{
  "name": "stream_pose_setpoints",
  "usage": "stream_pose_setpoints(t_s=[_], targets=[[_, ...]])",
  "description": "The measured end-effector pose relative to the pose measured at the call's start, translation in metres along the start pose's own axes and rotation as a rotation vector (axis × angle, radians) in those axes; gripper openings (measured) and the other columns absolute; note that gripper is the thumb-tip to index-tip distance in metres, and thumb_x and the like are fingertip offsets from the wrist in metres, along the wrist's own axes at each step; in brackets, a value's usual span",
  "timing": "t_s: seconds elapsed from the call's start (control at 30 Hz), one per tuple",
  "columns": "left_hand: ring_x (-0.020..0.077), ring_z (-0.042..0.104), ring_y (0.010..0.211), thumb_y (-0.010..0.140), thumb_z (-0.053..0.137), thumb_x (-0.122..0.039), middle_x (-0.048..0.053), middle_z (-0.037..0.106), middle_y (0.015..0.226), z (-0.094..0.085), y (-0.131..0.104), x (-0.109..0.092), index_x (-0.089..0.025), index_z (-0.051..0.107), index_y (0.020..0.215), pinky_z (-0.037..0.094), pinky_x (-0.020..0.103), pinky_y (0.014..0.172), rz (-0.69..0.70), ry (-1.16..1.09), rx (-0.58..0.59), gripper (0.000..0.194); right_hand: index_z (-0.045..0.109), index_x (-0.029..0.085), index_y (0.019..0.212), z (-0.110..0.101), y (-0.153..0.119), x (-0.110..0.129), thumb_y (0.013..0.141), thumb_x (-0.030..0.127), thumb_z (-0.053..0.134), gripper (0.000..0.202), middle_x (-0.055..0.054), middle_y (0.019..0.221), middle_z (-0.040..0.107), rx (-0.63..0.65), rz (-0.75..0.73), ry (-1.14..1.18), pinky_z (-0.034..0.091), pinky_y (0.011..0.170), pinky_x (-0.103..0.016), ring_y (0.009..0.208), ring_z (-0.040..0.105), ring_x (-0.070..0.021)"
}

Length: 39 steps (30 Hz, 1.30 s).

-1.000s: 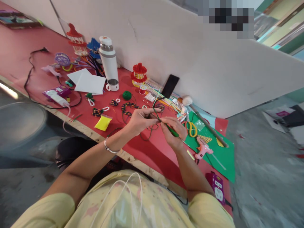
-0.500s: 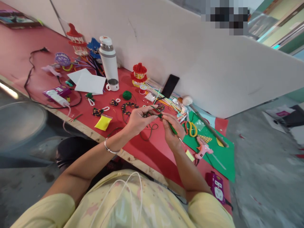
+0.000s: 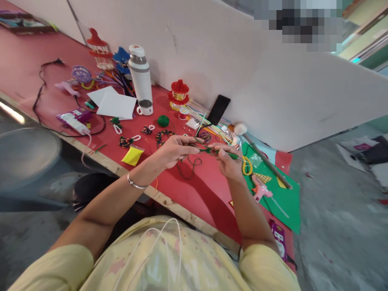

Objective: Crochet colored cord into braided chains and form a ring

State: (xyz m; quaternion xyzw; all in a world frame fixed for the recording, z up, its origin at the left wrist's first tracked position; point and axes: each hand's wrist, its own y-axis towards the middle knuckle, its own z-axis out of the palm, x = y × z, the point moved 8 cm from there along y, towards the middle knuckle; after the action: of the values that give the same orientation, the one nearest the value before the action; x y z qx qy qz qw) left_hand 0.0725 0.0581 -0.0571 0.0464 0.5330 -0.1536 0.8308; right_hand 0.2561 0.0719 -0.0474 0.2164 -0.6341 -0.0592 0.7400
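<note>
My left hand point(image 3: 177, 151) pinches dark green yarn point(image 3: 207, 150) between thumb and fingers, above the red table. In my right hand point(image 3: 229, 163) is a crochet hook point(image 3: 233, 156) with a green handle; its thin metal end sticks out to the right. The hook's other end meets the yarn between the hands, where the stitches are too small to make out. A loose loop of yarn point(image 3: 195, 162) hangs below. Behind the hands sits a green yarn ball point(image 3: 163, 121). A multicoloured braided piece point(image 3: 161, 137) lies partly behind my left hand.
On the red table point(image 3: 200, 202) stand a white flask point(image 3: 141, 76) and a red paper lantern point(image 3: 179, 92). A phone point(image 3: 219, 109) leans at the partition. Yellow-handled scissors point(image 3: 247, 165) and a pink glue gun point(image 3: 260, 190) lie right; a yellow packet point(image 3: 132, 155) lies left.
My right hand has moved right, away from my left, and the crochet hook has turned from a steep slant to nearly level. My left hand has shifted slightly left.
</note>
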Motion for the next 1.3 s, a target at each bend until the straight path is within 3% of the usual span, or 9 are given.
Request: stream_pose_setpoints(t_s=[0.23, 0.4, 0.67, 1.07, 1.3], targets=[[0.0019, 0.042, 0.045, 0.061, 0.094, -0.021, 0.004, 0.074, 0.076, 0.002, 0.004, 0.009, -0.015, 0.085, 0.101, 0.021, 0.020, 0.039, -0.036, -0.001, 0.004, 0.041, 0.081, 0.028, 0.092, -0.004, -0.003, 0.002, 0.086, 0.046, 0.081, 0.019, -0.005, 0.101, 0.084, 0.068, -0.006, -0.020, 0.066, 0.077, -0.036, 0.087, 0.079, -0.0201], [0.0018, 0.040, 0.043, 0.060, 0.095, -0.021, 0.001, 0.070, 0.069, 0.003, 0.005, 0.011, -0.015, 0.085, 0.097, 0.019, 0.020, 0.039, -0.060, -0.004, 0.008, 0.039, 0.083, 0.031, 0.096, -0.002, -0.004, 0.005, 0.090, 0.038, 0.078, 0.011, -0.003, 0.104, 0.084, 0.126, -0.049, 0.003, 0.066, 0.080, -0.037, 0.093, 0.079, -0.0204], [0.0021, 0.032, 0.040, 0.059, 0.092, -0.022, -0.001, 0.061, 0.053, 0.002, 0.004, 0.013, -0.013, 0.085, 0.093, 0.016, 0.021, 0.041, -0.140, 0.041, 0.032, 0.037, 0.084, 0.030, 0.099, -0.002, -0.001, 0.009, 0.090, 0.034, 0.078, 0.011, -0.005, 0.106, 0.085, 0.335, -0.026, -0.038, 0.066, 0.082, -0.037, 0.093, 0.080, -0.0212], [0.0034, 0.037, 0.039, 0.057, 0.091, -0.023, 0.000, 0.063, 0.053, 0.001, 0.005, 0.016, -0.011, 0.084, 0.090, 0.019, 0.021, 0.041, -0.164, 0.101, -0.017, 0.036, 0.084, 0.030, 0.101, -0.001, -0.002, 0.019, 0.092, 0.034, 0.076, 0.013, -0.004, 0.107, 0.084, 0.424, 0.025, -0.107, 0.065, 0.085, -0.036, 0.095, 0.080, -0.0218], [0.0037, 0.040, 0.041, 0.057, 0.091, -0.021, 0.000, 0.065, 0.055, -0.002, 0.005, 0.015, -0.011, 0.084, 0.090, 0.023, 0.020, 0.042, -0.125, 0.121, -0.047, 0.036, 0.083, 0.026, 0.103, 0.003, -0.001, 0.028, 0.094, 0.029, 0.073, 0.013, -0.006, 0.108, 0.084, 0.466, -0.022, -0.228, 0.065, 0.088, -0.037, 0.095, 0.080, -0.0213]])
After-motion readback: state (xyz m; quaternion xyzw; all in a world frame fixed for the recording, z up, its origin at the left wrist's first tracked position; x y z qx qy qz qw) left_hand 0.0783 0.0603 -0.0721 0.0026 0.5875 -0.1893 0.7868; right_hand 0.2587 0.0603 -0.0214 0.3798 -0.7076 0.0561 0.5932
